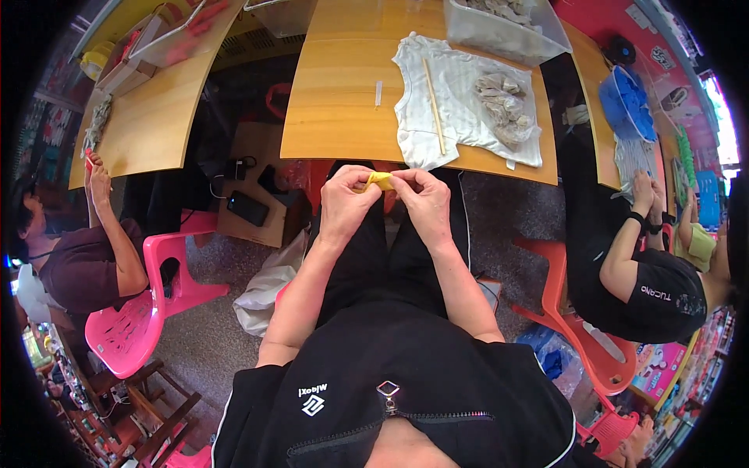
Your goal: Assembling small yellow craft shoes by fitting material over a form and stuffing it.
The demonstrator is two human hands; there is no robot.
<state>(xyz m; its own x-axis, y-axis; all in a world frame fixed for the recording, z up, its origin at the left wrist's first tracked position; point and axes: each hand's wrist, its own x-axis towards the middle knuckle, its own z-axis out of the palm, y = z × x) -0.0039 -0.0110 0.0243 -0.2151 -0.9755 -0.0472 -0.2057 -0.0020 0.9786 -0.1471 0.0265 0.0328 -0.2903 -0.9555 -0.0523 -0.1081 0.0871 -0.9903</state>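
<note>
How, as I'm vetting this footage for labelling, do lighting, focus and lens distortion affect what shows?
Head view, centre: the left hand, right hand and yellow piece look well lit and fairly sharp; head view, far right: a bright panel is blown out; head view, toward the rim: shapes lean and stretch, with black corners.

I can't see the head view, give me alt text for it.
A person's left hand and right hand pinch a small yellow item near the edge of a wooden table, where a white cloth lies under a stick; other people are on both sides.
</note>
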